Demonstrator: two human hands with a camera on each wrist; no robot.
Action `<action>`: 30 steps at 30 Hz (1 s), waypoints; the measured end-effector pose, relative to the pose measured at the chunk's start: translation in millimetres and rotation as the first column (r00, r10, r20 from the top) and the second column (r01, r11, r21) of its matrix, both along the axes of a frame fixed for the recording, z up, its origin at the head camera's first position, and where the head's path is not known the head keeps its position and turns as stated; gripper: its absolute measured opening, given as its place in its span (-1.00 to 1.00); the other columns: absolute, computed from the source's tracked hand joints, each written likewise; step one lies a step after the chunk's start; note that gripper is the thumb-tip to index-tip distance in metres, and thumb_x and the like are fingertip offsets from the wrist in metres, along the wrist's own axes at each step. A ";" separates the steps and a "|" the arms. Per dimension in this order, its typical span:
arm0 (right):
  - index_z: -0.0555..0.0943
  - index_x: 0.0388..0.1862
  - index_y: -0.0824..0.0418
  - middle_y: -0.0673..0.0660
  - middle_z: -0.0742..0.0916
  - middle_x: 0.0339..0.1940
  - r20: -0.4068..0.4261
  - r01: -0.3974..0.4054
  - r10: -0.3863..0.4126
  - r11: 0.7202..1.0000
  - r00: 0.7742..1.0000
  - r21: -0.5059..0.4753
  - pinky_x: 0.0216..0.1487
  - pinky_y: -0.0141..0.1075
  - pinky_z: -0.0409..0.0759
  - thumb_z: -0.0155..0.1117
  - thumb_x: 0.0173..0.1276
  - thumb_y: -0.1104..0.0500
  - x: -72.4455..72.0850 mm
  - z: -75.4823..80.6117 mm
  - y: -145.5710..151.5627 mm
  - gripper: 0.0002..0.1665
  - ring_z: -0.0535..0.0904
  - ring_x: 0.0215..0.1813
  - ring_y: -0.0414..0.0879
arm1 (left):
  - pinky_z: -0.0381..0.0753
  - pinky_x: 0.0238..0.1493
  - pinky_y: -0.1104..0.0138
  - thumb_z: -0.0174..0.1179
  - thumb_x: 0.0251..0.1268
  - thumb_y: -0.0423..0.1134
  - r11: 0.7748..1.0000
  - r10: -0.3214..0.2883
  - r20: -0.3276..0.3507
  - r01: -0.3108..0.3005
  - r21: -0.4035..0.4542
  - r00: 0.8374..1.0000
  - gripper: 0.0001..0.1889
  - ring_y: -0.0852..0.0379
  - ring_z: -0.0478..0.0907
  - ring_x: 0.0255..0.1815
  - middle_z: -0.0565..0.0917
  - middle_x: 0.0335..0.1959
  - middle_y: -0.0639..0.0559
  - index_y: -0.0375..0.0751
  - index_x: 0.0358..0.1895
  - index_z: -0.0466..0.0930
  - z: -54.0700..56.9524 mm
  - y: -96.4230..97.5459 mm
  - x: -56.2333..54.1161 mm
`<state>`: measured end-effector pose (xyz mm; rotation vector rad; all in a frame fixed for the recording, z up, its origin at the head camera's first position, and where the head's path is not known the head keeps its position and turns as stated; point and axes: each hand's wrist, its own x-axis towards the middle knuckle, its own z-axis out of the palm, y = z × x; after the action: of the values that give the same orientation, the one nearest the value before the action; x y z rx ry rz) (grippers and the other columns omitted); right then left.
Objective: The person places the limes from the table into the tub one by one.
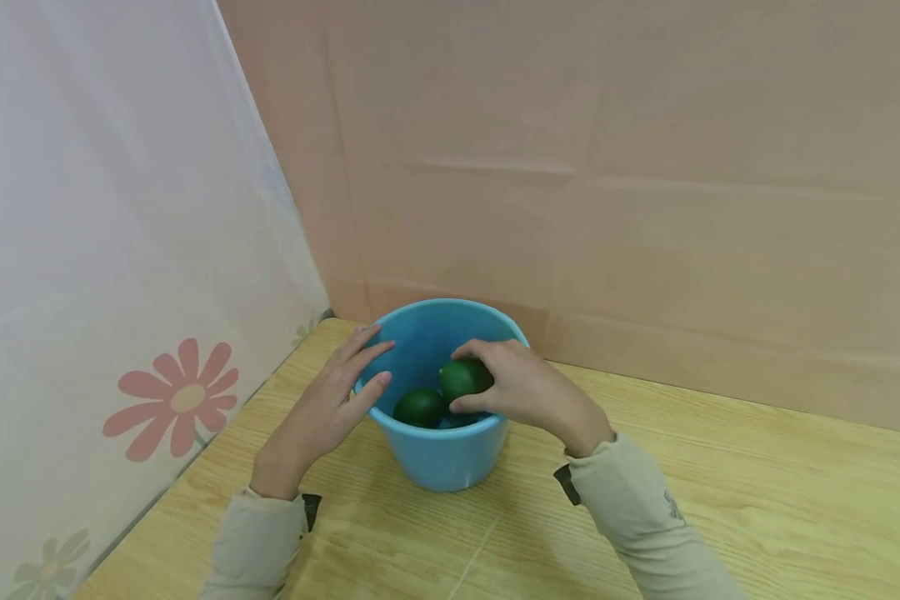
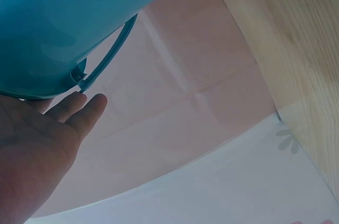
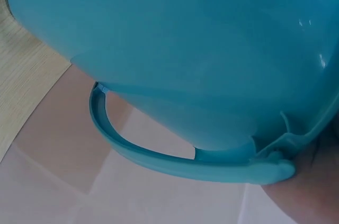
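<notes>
A light blue bucket (image 1: 446,454) stands upright on the table. Inside its mouth, my right hand (image 1: 528,383) grips a dark green, lime-like fruit (image 1: 465,379) between thumb and fingers. Left of that, a second green fruit (image 1: 420,407) lies in the bucket. Another dark patch shows low under the gripped fruit, too hidden to name. My left hand (image 1: 330,404) rests at the left rim, fingers spread and fairly straight, holding nothing. The left wrist view has those fingers (image 2: 87,115) by the bucket's handle (image 2: 114,49). In the right wrist view, the bucket wall hides most of my right hand (image 3: 312,187).
The wood-grain table (image 1: 720,467) extends to the right and front of the bucket. Behind it rises a pinkish-brown covered wall (image 1: 645,208). A white sheet with printed flowers (image 1: 172,250) borders the table's left edge. The bucket's handle (image 3: 159,163) hangs outside on the far side.
</notes>
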<state>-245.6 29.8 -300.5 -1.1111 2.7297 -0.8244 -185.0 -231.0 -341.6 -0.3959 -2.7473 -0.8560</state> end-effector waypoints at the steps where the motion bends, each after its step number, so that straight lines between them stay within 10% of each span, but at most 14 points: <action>1: 0.60 0.17 0.16 0.03 0.75 0.04 0.005 -0.003 0.003 1.000 1.000 0.001 0.20 -0.10 0.58 0.50 0.19 -0.04 0.1 -0.1 0.0 -0.39 0.63 0.15 -0.02 | 0.08 0.46 -0.32 -0.09 0.56 0.08 1.000 -0.001 0.000 0.001 0.001 1.000 -0.45 -0.14 -0.20 0.67 0.05 0.63 0.03 -0.06 0.47 0.31 0.2 0.2 0.0; 30: 0.56 0.27 0.15 0.07 0.65 0.25 -0.162 -0.051 0.012 0.970 0.987 -0.237 0.32 0.01 0.53 0.30 0.41 -0.02 -0.4 -18.2 8.5 -0.48 0.52 0.36 0.04 | 0.25 0.44 -0.23 -0.11 0.52 0.21 0.989 0.055 -0.064 -0.063 -0.134 0.996 -0.36 -0.15 0.12 0.58 0.13 0.60 0.00 -0.01 0.52 0.25 10.9 8.8 -6.2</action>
<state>-245.9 38.3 -318.7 -1.3147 2.7859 -1.1345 -191.3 -222.2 -330.7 -0.3567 -2.7552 -0.6334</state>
